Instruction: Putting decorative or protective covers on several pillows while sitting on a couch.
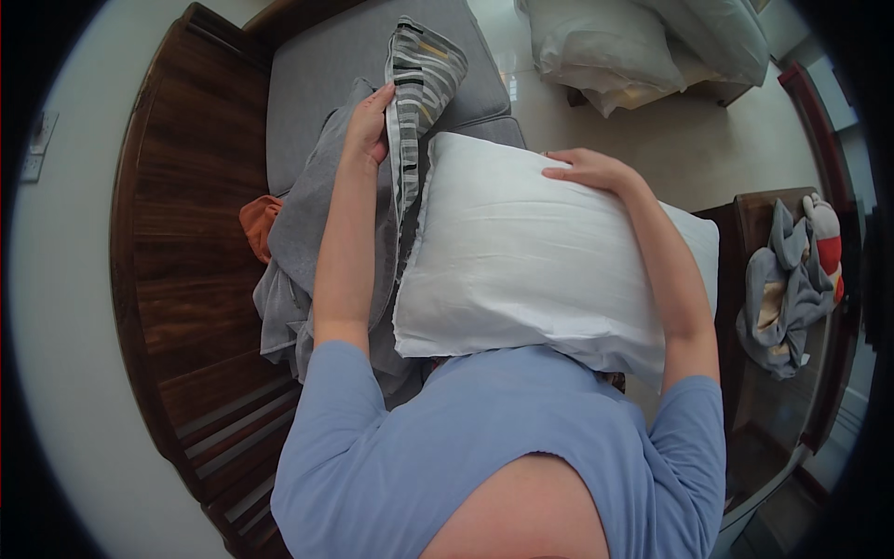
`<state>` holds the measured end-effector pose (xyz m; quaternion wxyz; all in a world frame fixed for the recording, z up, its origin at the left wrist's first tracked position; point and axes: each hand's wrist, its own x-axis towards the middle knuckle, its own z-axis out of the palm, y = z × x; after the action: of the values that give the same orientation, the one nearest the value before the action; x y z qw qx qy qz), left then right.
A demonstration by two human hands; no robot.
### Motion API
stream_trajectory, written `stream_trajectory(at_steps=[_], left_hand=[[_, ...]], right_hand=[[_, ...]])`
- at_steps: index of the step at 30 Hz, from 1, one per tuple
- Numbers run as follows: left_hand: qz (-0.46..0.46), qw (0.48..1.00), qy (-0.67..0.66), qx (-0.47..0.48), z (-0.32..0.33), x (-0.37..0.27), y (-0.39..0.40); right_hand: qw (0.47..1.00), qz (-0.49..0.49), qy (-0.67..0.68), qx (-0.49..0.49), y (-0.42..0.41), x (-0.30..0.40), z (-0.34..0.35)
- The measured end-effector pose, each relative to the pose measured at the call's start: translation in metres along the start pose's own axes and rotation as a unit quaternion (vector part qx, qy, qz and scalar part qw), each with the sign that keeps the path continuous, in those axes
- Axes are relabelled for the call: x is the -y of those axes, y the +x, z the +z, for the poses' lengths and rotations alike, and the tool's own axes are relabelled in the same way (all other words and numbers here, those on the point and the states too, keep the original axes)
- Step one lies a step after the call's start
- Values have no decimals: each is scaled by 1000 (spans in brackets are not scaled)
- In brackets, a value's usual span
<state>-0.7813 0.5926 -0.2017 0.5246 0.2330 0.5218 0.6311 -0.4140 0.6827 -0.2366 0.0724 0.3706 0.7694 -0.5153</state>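
My left hand (370, 129) pinches the white-trimmed edge of a grey, black and yellow striped cushion cover (431, 66), which is lifted and hangs down beside the pillow. A plump white pillow (538, 258) lies before my body, across my lap. Over its far edge curls my right hand (590, 168), thumb on the upper face, the other fingertips partly hidden behind the edge. Below my left forearm a crumpled grey cloth (297, 244) lies on the grey seat cushion (321, 70). An orange cloth (260, 225) pokes out beside it.
The dark wooden bench back (202, 230) runs along the left. White-wrapped pillows or bags (607, 56) rest on a low stand at the far right. On a glass-topped wooden table (758, 412) at the right are a grey garment (786, 286) and a soft toy (826, 237).
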Motion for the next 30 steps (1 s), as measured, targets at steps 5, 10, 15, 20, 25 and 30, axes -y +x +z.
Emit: stream_trajectory(at_steps=[5,10,15,20,25,30], left_hand=[[-8,999,-33,2,-9,-1,1],[28,969,230,82,44,40,-1],[75,877,424,214,50,138,-1],[221,771,589,97,65,121,15],[294,757,577,89,111,38,33],[275,756,584,109,118,3,38]], right_hand=[[999,-20,-6,48,-68,16,12],[985,12,162,-49,-151,-8,8],[897,122,301,-301,-262,-78,17],[747,42,503,-433,-345,-143,32],[820,40,477,-315,-304,-121,5],[921,47,368,-117,-170,-16,3]])
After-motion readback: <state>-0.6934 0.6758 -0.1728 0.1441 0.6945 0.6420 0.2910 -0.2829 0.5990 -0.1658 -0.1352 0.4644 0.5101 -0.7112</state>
